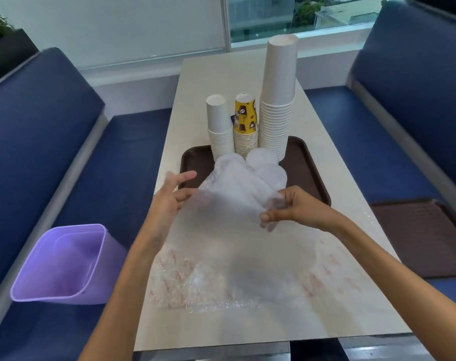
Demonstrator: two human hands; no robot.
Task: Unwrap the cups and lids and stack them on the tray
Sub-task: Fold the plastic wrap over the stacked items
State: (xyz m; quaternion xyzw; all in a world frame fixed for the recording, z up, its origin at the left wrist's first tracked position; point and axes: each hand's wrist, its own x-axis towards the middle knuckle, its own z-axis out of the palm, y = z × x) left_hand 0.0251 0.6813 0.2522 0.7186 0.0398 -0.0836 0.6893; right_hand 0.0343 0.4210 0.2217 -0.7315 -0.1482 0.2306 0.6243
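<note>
— Cups (279,87) and lids (263,156): where are they standing?

— On the brown tray (307,173) in the middle of the table (208,79). Left to right along its far side there's a short white stack (217,121), a stack topped with yellow printed cups (245,118), then the tall white stack, all rim-down. The translucent lids sit in low piles just in front of them.

— Any other container?

— A purple bin (63,264) far left on the blue bench (39,131), tipped with its mouth towards us.

— And the hands?

— The left hand (169,199) has its fingers spread apart, fingertips just touching the edge of a clear wrapper (229,194). The right hand (294,209) has that film pinched between thumb and curled fingers. The wrapper hangs between them above the tray's near edge and veils the leftmost pile of lids. It's too blurred to tell whether that pile is inside it.

— Anything else about?

— More crumpled film with red print (208,282) lies on the table between the forearms, and a second brown tray (417,238) rests on the right-hand bench.
</note>
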